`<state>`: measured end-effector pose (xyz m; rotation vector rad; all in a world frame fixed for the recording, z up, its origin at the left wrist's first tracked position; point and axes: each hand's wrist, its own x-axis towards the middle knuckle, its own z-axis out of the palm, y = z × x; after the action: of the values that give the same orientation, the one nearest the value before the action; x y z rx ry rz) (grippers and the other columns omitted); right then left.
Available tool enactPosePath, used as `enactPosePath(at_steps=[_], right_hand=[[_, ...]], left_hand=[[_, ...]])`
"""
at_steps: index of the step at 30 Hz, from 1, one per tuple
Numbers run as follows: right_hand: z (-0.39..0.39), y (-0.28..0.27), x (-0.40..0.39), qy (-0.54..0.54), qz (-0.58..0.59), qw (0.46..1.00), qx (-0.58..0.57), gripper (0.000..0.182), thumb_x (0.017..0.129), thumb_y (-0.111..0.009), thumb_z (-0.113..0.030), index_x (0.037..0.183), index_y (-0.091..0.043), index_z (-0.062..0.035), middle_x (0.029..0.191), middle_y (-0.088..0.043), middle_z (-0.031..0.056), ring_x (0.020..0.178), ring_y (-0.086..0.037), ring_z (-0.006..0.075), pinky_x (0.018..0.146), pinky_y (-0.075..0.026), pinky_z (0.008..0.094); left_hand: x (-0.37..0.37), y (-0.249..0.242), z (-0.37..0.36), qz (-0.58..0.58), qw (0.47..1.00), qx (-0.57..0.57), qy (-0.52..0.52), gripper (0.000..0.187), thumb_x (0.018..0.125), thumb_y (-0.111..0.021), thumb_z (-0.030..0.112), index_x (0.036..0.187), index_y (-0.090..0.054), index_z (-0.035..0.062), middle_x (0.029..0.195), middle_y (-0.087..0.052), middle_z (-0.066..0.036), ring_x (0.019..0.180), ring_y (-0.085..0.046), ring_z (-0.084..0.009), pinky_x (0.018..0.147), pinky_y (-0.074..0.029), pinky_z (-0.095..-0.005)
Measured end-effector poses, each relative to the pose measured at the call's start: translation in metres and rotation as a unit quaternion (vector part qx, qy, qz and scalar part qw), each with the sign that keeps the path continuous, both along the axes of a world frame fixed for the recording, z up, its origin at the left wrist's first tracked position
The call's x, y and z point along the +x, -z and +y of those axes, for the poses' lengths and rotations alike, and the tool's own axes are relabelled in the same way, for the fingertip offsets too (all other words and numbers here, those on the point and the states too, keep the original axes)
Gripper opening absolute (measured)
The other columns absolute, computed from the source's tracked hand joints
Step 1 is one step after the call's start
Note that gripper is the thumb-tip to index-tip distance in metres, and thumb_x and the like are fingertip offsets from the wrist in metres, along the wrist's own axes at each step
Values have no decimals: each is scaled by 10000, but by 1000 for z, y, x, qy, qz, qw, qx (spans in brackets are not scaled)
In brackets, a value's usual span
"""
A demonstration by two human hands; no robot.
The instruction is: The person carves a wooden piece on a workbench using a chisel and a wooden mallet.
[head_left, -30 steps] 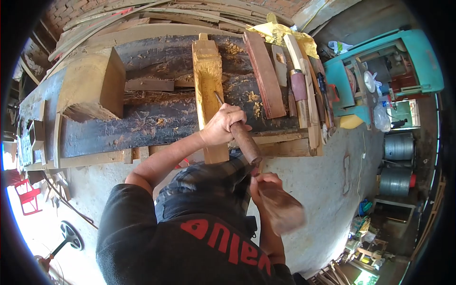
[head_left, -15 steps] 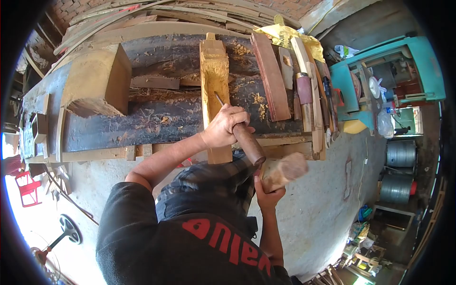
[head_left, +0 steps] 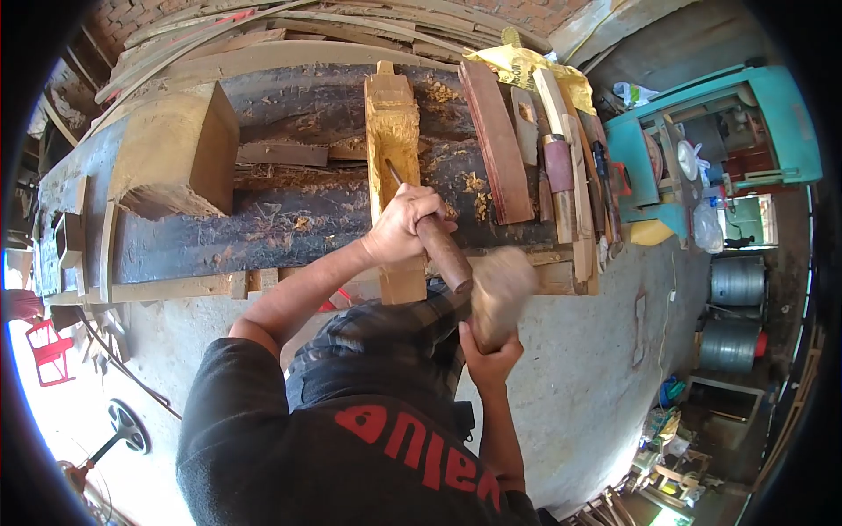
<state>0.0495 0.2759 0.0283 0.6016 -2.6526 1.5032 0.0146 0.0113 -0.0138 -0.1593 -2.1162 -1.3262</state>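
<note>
My left hand (head_left: 408,223) is wrapped round a chisel (head_left: 445,256), whose brown wooden handle points down toward my body. The metal blade reaches into the carved yellow hollow of a wooden piece (head_left: 395,123) lying across the dark workbench (head_left: 307,210). In my right hand (head_left: 491,358) is a wooden mallet (head_left: 502,294), blurred by motion, its head close beside the end of the chisel handle. Whether the two touch cannot be made out. Wood chips lie around the carved piece.
A large wooden block (head_left: 171,149) sits on the bench at the left. Right of the carved piece are a reddish board (head_left: 498,145), several tools and a yellow bag (head_left: 526,66). A teal machine (head_left: 785,123) stands at the right, metal drums (head_left: 732,280) below it.
The mallet has swung left and up, closer to the chisel handle's end. My left hand and the chisel have shifted slightly left with the whole view.
</note>
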Motion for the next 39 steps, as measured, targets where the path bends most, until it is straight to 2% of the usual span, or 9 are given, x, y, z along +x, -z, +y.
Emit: enactPosePath(at_steps=[2, 17, 19, 25, 26, 34, 36, 37, 39], right_hand=[[15, -7, 8, -57, 146, 971, 181, 284, 742, -820, -149, 885, -611, -22, 791, -624, 66, 726, -594, 162, 690, -482, 323], [-4, -37, 18, -65, 88, 988, -106, 219, 797, -740, -47, 830, -524, -59, 813, -611, 76, 713, -580, 156, 695, -458, 283], [-3, -34, 6, -95, 73, 973, 198, 193, 805, -751, -113, 849, -585, -26, 794, -620, 89, 737, -607, 201, 700, -474, 312], [8, -32, 13, -50, 78, 981, 172, 378, 683, -852, -182, 938, -597, -68, 817, -662, 81, 715, -653, 217, 641, -509, 321], [-10, 3, 10, -31, 159, 970, -180, 348, 677, -850, -167, 849, -553, -107, 765, -629, 67, 649, -609, 195, 596, -489, 329], [14, -6, 11, 18, 46, 990, 133, 284, 745, -803, -90, 890, -564, -38, 792, -614, 63, 728, -607, 188, 699, -489, 304], [1, -1, 15, -47, 42, 985, -163, 222, 784, -758, -75, 856, -552, -34, 754, -590, 79, 707, -583, 212, 760, -469, 339], [22, 34, -1, -92, 112, 978, 149, 213, 775, -764, -63, 815, -558, -27, 735, -586, 69, 693, -582, 213, 733, -473, 339], [8, 25, -6, -33, 0, 999, -27, 234, 727, -805, -47, 704, -575, -9, 688, -583, 59, 645, -580, 236, 637, -474, 334]], left_hand=[[4, 1, 1, 6, 1000, -15, -9, 303, 742, -810, 191, 791, -522, 111, 755, -576, -46, 756, -591, -274, 697, -367, -380], [3, -14, 14, 30, 997, 68, 3, 322, 730, -829, 147, 810, -520, 106, 741, -587, -38, 731, -601, -268, 709, -406, -360], [3, -14, 15, 19, 995, 95, -3, 320, 732, -824, 168, 814, -521, 102, 747, -601, -49, 754, -617, -289, 715, -405, -364], [3, -7, 13, 39, 998, 50, 5, 302, 753, -807, 174, 817, -521, 103, 765, -599, -49, 761, -612, -292, 718, -403, -373], [3, -5, 15, 40, 998, 51, 7, 302, 753, -807, 174, 817, -521, 103, 765, -599, -49, 761, -612, -292, 718, -403, -373], [4, -2, 18, 8, 999, 10, 38, 260, 776, -784, 189, 808, -539, 105, 754, -574, -44, 784, -595, -271, 724, -367, -375], [1, -4, 17, 6, 999, 5, 39, 253, 780, -780, 195, 808, -545, 106, 748, -569, -43, 789, -594, -266, 731, -367, -371], [2, -5, 17, 14, 999, -5, 33, 285, 762, -798, 187, 805, -528, 110, 751, -573, -41, 771, -596, -266, 726, -384, -366], [2, -4, 19, 23, 999, -16, 24, 318, 744, -816, 180, 801, -510, 113, 753, -577, -38, 753, -599, -265, 722, -401, -362]])
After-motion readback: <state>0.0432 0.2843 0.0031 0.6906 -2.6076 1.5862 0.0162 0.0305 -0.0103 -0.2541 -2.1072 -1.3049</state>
